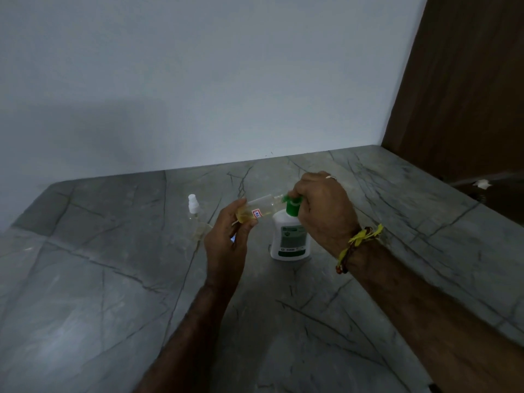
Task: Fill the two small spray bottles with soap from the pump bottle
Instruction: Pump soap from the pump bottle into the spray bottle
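A white pump bottle (290,236) with a green pump head (292,206) stands upright on the grey stone counter (113,279). My right hand (323,208) sits over the pump head, fingers closed on it. My left hand (226,236) holds a small clear spray bottle (261,207) tilted almost level, its open mouth against the pump spout. Yellowish soap lies in its lower end by a red-edged sticker. A second small clear spray bottle (197,219) with a white spray cap stands to the left, some yellowish liquid in it.
A pale wall runs behind the counter. A dark brown wooden panel (459,89) rises at the right, past the counter's right edge. A small white scrap (482,183) lies on the dark surface there.
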